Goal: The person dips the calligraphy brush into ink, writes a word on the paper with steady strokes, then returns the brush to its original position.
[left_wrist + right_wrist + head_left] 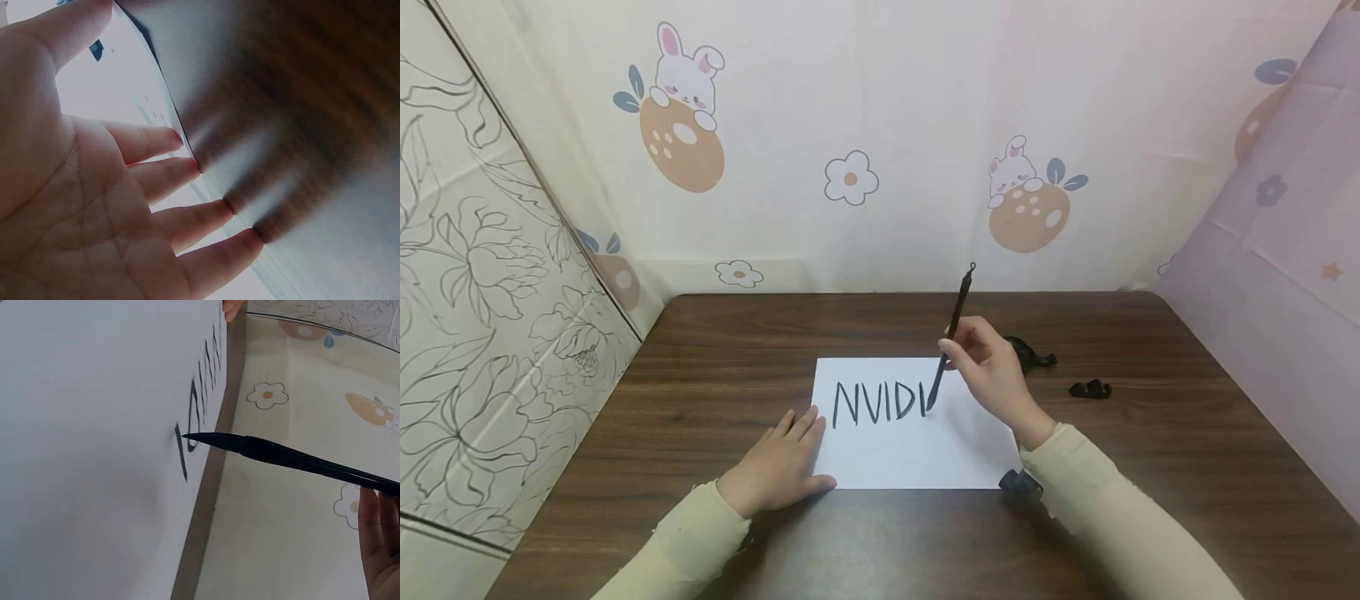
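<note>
A sheet of white paper (pixel 895 458) lies on the table, bearing dark brush-drawn letters that read "NVID" plus one more upright stroke. My right hand (pixel 992 367) pinches a black writing brush (pixel 953 325) by its handle, above the paper's upper right part. In the right wrist view the brush's pointed tip (pixel 206 437) is at the last stroke; whether it touches the paper I cannot tell. My left hand (pixel 778 462) rests at the paper's left edge with fingers spread. The left wrist view shows its fingertips and thumb at the sheet's edge.
A round black object with a short spout-like end (pixel 1030 354) sits behind my right hand, partly hidden. Right of it lies a small black brush rest-like piece (pixel 1091 389). Another black object (pixel 1020 483) is at the paper's lower right corner. A patterned curtain (pixel 917 217) hangs behind the wooden table (pixel 730 350).
</note>
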A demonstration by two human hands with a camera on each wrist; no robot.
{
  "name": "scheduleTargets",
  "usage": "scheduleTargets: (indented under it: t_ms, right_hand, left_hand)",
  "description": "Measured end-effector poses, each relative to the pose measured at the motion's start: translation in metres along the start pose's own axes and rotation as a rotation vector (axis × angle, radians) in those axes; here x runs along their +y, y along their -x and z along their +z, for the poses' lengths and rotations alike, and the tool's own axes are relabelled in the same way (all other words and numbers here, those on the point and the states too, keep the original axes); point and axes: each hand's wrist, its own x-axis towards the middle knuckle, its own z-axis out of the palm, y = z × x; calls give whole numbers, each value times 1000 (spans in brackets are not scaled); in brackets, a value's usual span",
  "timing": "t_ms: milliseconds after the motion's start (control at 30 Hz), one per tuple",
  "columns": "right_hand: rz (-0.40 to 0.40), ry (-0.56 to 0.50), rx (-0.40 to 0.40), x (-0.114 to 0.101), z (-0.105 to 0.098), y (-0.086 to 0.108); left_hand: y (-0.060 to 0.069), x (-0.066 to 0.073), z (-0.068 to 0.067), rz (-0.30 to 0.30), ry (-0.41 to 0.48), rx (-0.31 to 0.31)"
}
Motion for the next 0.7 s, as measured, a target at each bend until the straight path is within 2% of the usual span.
scheduleTargets:
  t_ms: [367, 700]
  right_hand:
    - [-5, 5, 48, 3, -15, -13]
    - [-31, 77, 59, 15, -13, -12]
  left_hand:
    - [0, 1, 0, -7, 2, -7]
    - [0, 0, 1, 2, 2, 2]
